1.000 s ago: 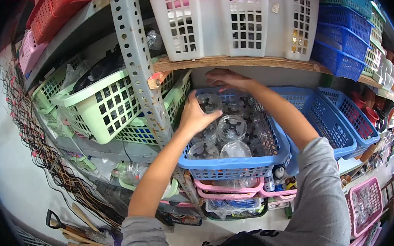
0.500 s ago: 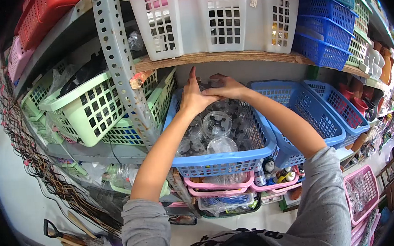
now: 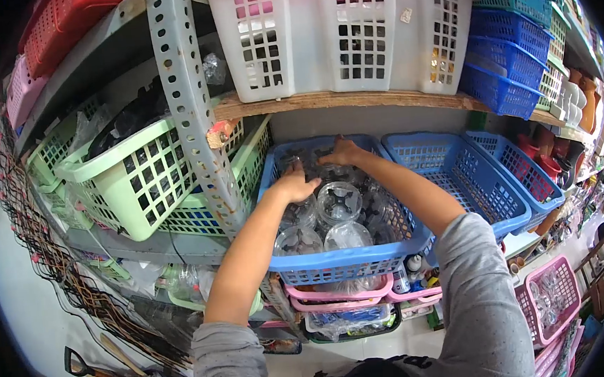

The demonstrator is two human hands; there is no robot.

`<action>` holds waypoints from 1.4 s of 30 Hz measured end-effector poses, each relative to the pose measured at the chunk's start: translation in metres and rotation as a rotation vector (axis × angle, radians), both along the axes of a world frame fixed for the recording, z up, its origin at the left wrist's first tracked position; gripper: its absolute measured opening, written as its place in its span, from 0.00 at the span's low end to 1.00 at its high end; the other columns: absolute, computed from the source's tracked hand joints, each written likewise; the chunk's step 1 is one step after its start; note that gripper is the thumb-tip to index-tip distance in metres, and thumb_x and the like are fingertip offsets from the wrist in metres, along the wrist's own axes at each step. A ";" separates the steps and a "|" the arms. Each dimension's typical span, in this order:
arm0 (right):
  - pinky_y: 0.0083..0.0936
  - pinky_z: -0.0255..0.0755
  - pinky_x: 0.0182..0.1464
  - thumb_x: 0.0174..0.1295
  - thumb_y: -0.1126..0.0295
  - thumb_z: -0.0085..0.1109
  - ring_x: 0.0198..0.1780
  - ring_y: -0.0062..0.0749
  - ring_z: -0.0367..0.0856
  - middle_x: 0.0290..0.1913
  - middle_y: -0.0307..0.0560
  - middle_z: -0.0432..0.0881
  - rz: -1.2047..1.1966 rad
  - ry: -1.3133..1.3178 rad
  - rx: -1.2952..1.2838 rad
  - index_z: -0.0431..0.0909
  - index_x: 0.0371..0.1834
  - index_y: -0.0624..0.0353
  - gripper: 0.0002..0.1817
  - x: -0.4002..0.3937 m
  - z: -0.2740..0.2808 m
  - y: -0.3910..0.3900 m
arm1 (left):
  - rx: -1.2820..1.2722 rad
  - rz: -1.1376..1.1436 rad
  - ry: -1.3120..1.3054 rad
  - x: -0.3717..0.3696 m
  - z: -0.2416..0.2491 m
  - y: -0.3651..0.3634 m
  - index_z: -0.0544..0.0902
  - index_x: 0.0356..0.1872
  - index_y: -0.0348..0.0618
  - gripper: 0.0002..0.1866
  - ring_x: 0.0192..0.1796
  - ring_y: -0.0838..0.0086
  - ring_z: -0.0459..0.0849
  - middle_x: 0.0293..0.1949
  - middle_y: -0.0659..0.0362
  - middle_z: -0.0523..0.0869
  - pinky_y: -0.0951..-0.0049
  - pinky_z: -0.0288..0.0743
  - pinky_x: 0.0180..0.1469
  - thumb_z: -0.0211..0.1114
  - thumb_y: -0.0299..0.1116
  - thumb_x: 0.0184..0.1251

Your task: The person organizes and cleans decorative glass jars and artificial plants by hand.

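Observation:
A blue plastic basket [image 3: 345, 257] on the shelf holds several clear plastic cup-like containers with dark shapes in them. My left hand [image 3: 293, 184] is inside the basket on its left side, fingers spread, just over a clear container [image 3: 302, 213]. At the back of the basket my right hand [image 3: 344, 153] reaches down among the clear containers with thumb and fingers apart; its fingertips are partly hidden. Between and in front of my hands stands a round clear container [image 3: 338, 201]. Another clear container [image 3: 347, 236] lies at the front, partly wrapped in thin plastic.
A second blue basket [image 3: 447, 157] stands to the right. A perforated metal post [image 3: 191, 105] and a green basket [image 3: 130, 179] are on the left. Overhead, a wooden shelf edge [image 3: 352, 99] carries a white basket [image 3: 301, 76]. Pink baskets [image 3: 341, 296] sit underneath.
My hands, close together over the back of the basket before, are now apart and lower among the containers. My left hand came down and nearer; the camera view has shifted slightly.

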State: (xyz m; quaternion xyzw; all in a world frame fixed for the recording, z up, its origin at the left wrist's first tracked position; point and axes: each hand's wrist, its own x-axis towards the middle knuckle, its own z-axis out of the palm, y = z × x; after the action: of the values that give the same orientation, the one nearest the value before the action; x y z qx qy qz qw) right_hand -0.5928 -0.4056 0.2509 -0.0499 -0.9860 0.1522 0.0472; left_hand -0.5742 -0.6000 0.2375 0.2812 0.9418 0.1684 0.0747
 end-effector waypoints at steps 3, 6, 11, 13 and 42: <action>0.33 0.67 0.61 0.42 0.33 0.62 0.60 0.54 0.72 0.55 0.74 0.72 -0.001 0.060 0.063 0.44 0.65 0.86 0.67 -0.014 -0.010 -0.006 | -0.051 -0.013 0.035 0.004 0.004 -0.002 0.43 0.69 0.25 0.51 0.74 0.55 0.48 0.71 0.36 0.48 0.69 0.46 0.73 0.48 0.62 0.63; 0.35 0.67 0.61 0.50 0.36 0.58 0.61 0.56 0.71 0.57 0.75 0.70 0.032 0.057 0.167 0.45 0.65 0.85 0.60 -0.025 -0.022 -0.002 | -0.045 -0.047 -0.017 0.007 0.007 -0.003 0.43 0.69 0.25 0.50 0.74 0.55 0.48 0.71 0.37 0.48 0.69 0.45 0.73 0.48 0.61 0.63; 0.38 0.55 0.69 0.60 0.39 0.47 0.68 0.56 0.60 0.68 0.69 0.57 0.096 -0.107 0.182 0.49 0.66 0.82 0.51 0.000 -0.005 -0.010 | -0.081 -0.024 -0.004 0.000 0.000 0.000 0.45 0.69 0.26 0.49 0.74 0.55 0.49 0.71 0.38 0.49 0.69 0.46 0.73 0.47 0.61 0.64; 0.38 0.55 0.69 0.61 0.40 0.46 0.68 0.56 0.59 0.68 0.67 0.57 0.086 -0.135 0.174 0.52 0.65 0.81 0.49 0.003 -0.007 -0.009 | -0.077 -0.016 -0.011 0.005 0.003 0.000 0.45 0.69 0.26 0.49 0.74 0.55 0.49 0.71 0.38 0.49 0.69 0.46 0.73 0.47 0.62 0.64; 0.55 0.55 0.65 0.58 0.58 0.58 0.66 0.54 0.62 0.66 0.58 0.64 0.413 0.592 0.300 0.70 0.56 0.61 0.26 0.285 0.022 -0.067 | 0.203 -0.351 0.696 0.182 0.028 -0.069 0.72 0.58 0.33 0.27 0.65 0.54 0.67 0.61 0.44 0.72 0.59 0.59 0.67 0.57 0.43 0.65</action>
State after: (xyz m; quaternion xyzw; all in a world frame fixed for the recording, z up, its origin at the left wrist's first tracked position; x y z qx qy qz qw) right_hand -0.3074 -0.4731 0.2728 0.2033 -0.9302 0.0205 0.3049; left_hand -0.3918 -0.6689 0.2659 0.4840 0.8271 0.1400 -0.2492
